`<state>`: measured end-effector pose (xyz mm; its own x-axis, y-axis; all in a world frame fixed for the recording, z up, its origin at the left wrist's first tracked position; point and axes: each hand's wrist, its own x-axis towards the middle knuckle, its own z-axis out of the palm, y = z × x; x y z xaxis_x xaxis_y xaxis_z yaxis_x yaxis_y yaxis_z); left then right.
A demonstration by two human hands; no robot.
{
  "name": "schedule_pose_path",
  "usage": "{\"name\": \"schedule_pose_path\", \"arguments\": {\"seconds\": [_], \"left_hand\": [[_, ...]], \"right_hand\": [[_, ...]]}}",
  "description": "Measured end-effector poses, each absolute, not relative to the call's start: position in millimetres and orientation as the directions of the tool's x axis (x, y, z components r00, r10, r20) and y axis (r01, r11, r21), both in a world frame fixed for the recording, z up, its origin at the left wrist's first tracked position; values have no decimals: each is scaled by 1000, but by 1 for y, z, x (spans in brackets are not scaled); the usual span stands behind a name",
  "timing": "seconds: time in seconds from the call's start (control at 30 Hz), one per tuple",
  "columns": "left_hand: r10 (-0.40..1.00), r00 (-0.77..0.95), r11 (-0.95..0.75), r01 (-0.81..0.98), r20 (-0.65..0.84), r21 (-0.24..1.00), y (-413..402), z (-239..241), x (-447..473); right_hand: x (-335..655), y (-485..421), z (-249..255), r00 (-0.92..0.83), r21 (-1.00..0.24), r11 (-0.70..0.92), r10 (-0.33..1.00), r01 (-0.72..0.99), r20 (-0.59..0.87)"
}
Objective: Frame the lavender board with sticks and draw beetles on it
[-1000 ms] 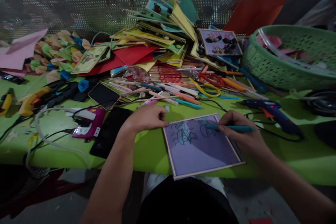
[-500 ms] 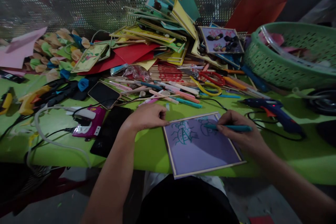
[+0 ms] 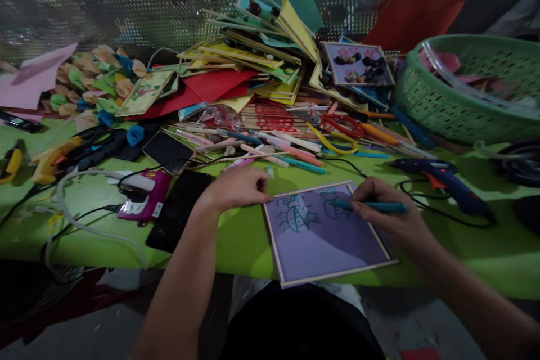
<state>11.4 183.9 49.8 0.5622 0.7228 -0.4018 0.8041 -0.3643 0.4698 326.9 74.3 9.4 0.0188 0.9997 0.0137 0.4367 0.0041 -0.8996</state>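
A purple card (image 3: 333,256) framed with thin wooden sticks lies on the green table near its front edge. A teal beetle-like drawing (image 3: 296,216) fills its upper left. My right hand (image 3: 382,205) is closed around a teal marker pen (image 3: 386,207), its tip on a second, partly shaded drawing (image 3: 333,205) at the card's upper right. My left hand (image 3: 238,187) rests at the card's upper left corner. Its fingers are curled, and the thumb and fingertip pinch the frame there.
Behind the card lie loose markers (image 3: 306,165), yellow-handled scissors (image 3: 337,143) and a pile of framed cards (image 3: 253,56). A blue glue gun (image 3: 442,180) and a green basket (image 3: 455,104) are at right. A phone (image 3: 169,152) and a purple power strip (image 3: 145,197) with cables lie at left.
Almost nothing differs. The view has shifted very slightly; both hands, the marker and the card keep their places relative to each other.
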Motion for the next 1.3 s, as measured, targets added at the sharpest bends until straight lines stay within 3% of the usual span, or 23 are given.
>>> {"name": "schedule_pose_path", "arguments": {"seconds": [1.3], "left_hand": [[721,566,-359,799,-401,482,184,49,11]], "right_hand": [[328,74,12,18,-913,-16,1000,408,-9]]}}
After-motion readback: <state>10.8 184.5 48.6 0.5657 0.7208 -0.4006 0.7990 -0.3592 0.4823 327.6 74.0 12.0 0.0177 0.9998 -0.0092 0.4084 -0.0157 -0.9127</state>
